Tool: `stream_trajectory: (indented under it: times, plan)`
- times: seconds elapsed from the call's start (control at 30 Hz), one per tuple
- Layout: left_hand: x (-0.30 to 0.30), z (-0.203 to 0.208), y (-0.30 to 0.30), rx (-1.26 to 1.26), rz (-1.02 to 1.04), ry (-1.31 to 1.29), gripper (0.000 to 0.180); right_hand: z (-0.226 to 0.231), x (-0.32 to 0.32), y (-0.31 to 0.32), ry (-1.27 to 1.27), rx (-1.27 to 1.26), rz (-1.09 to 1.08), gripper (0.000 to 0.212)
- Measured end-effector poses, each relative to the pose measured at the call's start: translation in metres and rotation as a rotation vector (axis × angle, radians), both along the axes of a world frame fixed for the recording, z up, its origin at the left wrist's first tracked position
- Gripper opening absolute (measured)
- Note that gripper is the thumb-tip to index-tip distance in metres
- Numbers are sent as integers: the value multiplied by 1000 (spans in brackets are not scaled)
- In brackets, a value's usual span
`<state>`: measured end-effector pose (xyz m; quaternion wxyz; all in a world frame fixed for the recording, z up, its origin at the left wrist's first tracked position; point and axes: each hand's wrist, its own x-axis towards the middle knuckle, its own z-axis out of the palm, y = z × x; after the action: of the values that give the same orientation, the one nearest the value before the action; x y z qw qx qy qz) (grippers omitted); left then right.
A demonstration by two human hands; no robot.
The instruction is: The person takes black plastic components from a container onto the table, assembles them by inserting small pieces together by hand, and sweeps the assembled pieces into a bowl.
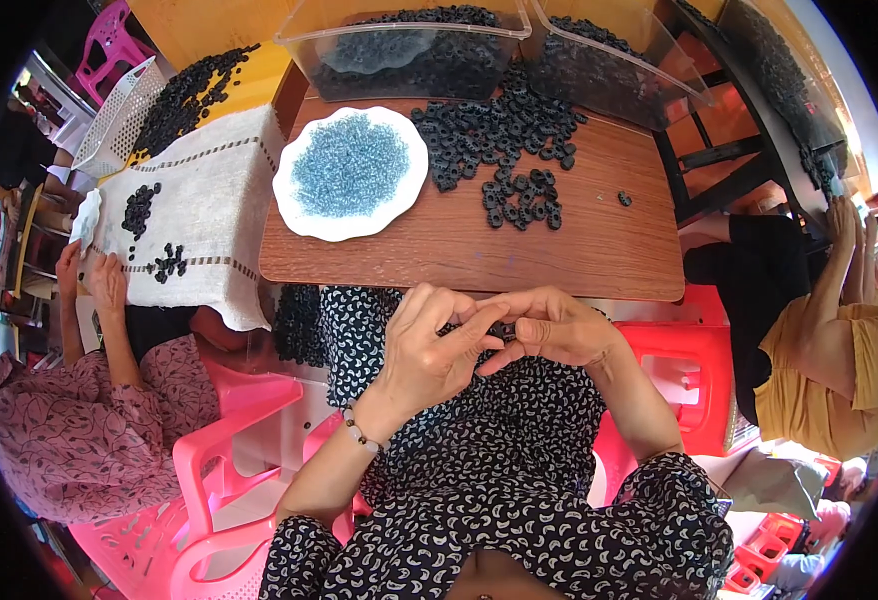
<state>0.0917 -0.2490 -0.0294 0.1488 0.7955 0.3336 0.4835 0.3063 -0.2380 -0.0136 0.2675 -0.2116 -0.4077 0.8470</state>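
Together, our left hand [427, 342] and right hand [561, 328] are pinching small black pieces [502, 330], fingers nearly closed. Ahead, we are facing a white plate [344, 229] of bluish beads [351, 166].

Bright light fills the middle — the white plate's rim [344, 227] nearly washes out — while the left hand [429, 345] and right hand [567, 332] look fairly sharp. Glare whitens the far right; outer edges curve into black.
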Motion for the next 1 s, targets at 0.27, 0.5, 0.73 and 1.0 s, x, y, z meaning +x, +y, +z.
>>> stream_trajectory:
  times: [0.27, 0.5, 0.73, 1.0]
  plan:
    - [0, -3, 0, -10, -6, -5, 41, -5, 2, -1, 34, -44, 24, 53]
    - [1, -4, 0, -42, -3, -71, 40, -7, 0, -3, 48, -66, -37, 53]
    - [-1, -3, -1, -57, 56, -25, 43, -4, -5, -1, 52, -53, -35, 56]
    - [-1, -6, 1, -70, -4, -72, 40, -13, -7, -5, 48, -111, -104, 56]
